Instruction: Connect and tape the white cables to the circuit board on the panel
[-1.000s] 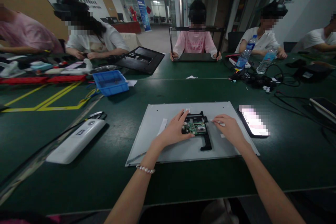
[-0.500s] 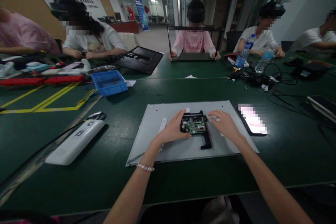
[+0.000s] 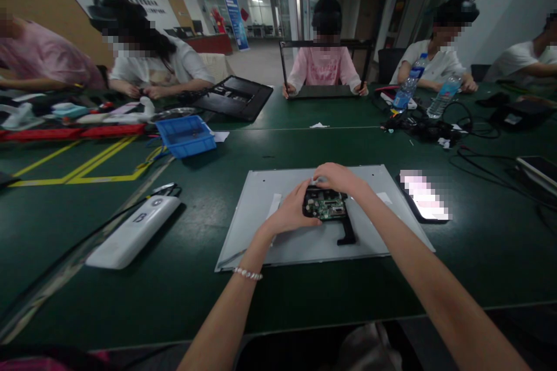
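Note:
A grey metal panel (image 3: 261,226) lies flat on the green table in front of me. On it sits a small green circuit board (image 3: 327,207) in a black L-shaped bracket (image 3: 348,234). My left hand (image 3: 290,212) curls round the board's left edge, thumb and fingers gripping it. My right hand (image 3: 338,178) reaches over the board's far edge, its fingers bent down onto the top of the bracket. A strip of white tape (image 3: 274,205) lies on the panel just left of my left hand.
A lit phone (image 3: 424,196) lies right of the panel. A white oblong device (image 3: 134,232) with a cable rests at the left, a blue bin (image 3: 186,136) beyond it. Water bottles (image 3: 407,93), cables (image 3: 429,127) and several seated people line the far side.
My right hand has moved left from the panel's right part to the far edge of the circuit board. The left hand stays on the board's left edge.

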The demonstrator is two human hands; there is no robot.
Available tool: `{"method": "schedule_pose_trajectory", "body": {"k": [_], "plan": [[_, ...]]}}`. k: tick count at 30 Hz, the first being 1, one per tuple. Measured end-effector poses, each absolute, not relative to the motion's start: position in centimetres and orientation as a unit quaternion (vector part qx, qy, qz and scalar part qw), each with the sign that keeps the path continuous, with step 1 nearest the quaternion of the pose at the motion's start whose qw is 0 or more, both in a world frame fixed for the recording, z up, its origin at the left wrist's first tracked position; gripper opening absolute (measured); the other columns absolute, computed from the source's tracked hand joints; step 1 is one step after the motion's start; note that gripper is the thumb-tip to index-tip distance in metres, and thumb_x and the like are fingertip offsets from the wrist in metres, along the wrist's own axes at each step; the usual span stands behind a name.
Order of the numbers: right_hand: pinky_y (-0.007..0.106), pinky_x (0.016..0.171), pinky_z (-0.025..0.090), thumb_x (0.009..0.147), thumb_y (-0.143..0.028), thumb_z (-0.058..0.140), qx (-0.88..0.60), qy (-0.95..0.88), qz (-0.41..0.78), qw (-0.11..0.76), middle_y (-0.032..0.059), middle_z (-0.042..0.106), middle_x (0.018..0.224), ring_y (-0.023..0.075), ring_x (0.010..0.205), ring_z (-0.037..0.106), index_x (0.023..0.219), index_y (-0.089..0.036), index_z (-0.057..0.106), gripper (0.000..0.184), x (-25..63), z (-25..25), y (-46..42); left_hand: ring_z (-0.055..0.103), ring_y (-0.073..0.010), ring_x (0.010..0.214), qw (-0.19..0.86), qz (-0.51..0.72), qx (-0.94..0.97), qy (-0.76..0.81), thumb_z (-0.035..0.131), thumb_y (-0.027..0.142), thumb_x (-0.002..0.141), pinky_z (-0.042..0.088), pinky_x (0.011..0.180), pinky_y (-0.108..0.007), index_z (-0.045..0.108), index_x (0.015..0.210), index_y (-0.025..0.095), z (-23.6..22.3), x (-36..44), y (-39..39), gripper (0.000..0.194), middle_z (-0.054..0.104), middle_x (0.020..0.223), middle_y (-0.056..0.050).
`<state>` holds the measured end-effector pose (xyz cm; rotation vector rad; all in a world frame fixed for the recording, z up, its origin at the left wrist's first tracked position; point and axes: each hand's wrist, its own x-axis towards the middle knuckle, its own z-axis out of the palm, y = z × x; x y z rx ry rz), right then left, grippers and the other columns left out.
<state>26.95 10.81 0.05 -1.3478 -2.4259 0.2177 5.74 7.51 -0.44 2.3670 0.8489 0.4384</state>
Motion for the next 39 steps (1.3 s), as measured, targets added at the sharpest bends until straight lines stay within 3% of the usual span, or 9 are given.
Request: {"method": "schedule_pose_trajectory", "body": {"k": [4, 10, 17, 26, 30, 35, 39], "plan": [[0.027, 0.083, 0.042, 0.084, -0.028, 0.057, -0.47, -0.865, 0.065, 0.161, 0.007, 0.069, 0.098, 0.0198, 0.096, 0.061, 0.095, -0.02, 0.069, 0.018, 26.9, 0.4, 11.3, 0.023, -0.0355, 0.134, 0.295, 0.173, 0.884, 0.318, 0.071, 0.045, 0.06, 0.022, 0.11, -0.051, 0.01, 0.144, 0.02, -0.8, 5.7, 7.7, 0.107, 0.025, 0.146, -0.014], [0.026, 0.08, 0.042, 0.083, -0.023, 0.058, -0.48, -0.876, 0.015, 0.044, 0.0085, 0.068, 0.1, 0.0207, 0.099, 0.06, 0.098, -0.019, 0.069, 0.019, 26.2, 1.5, 11.5, 0.024, -0.0379, 0.133, 0.314, 0.181, 0.876, 0.319, 0.073, 0.046, 0.057, 0.022, 0.109, -0.054, 0.008, 0.144, 0.019, -1.0, 5.5, 7.8, 0.112, 0.025, 0.146, -0.015], [0.028, 0.075, 0.043, 0.087, -0.016, 0.048, -0.496, -0.867, -0.047, -0.007, 0.0144, 0.068, 0.094, 0.0226, 0.095, 0.06, 0.088, -0.013, 0.068, 0.02, 25.1, 2.5, 10.3, 0.022, -0.038, 0.133, 0.32, 0.176, 0.874, 0.319, 0.073, 0.046, 0.057, 0.021, 0.109, -0.054, 0.01, 0.144, 0.02, -0.8, 5.6, 7.7, 0.111, 0.025, 0.146, -0.014], [0.031, 0.076, 0.042, 0.088, -0.014, 0.047, -0.563, -0.816, -0.116, 0.059, 0.011, 0.066, 0.091, 0.0214, 0.091, 0.058, 0.089, -0.015, 0.066, 0.02, 31.9, 1.3, 5.5, 0.019, -0.0363, 0.135, 0.307, 0.152, 0.88, 0.33, 0.07, 0.047, 0.06, 0.019, 0.11, -0.051, 0.007, 0.144, 0.017, -0.7, 5.3, 7.6, 0.108, 0.02, 0.148, -0.015], [0.031, 0.079, 0.044, 0.087, -0.017, 0.047, -0.576, -0.812, -0.029, 0.094, 0.0093, 0.066, 0.095, 0.0209, 0.093, 0.059, 0.094, -0.017, 0.067, 0.021, 33.9, -0.7, 3.6, 0.02, -0.0365, 0.135, 0.311, 0.143, 0.877, 0.339, 0.07, 0.047, 0.06, 0.019, 0.11, -0.051, 0.007, 0.144, 0.016, -0.3, 5.4, 7.5, 0.109, 0.018, 0.149, -0.016], [0.034, 0.084, 0.044, 0.086, -0.02, 0.048, -0.595, -0.775, 0.064, 0.201, 0.0078, 0.064, 0.105, 0.0207, 0.099, 0.058, 0.107, -0.021, 0.063, 0.026, 34.3, -1.5, 2.2, 0.019, -0.0358, 0.135, 0.307, 0.145, 0.879, 0.334, 0.069, 0.045, 0.061, 0.018, 0.11, -0.05, 0.009, 0.144, 0.015, -0.2, 5.5, 7.4, 0.106, 0.02, 0.148, -0.016], [0.031, 0.076, 0.047, 0.08, -0.021, 0.056, -0.59, -0.755, 0.151, 0.244, 0.0067, 0.063, 0.102, 0.0164, 0.083, 0.06, 0.103, -0.021, 0.064, 0.025, 34.0, -1.6, 1.7, 0.02, -0.036, 0.135, 0.302, 0.145, 0.88, 0.337, 0.068, 0.045, 0.061, 0.019, 0.109, -0.051, 0.01, 0.143, 0.015, -0.3, 5.5, 7.4, 0.106, 0.021, 0.147, -0.016]]}}
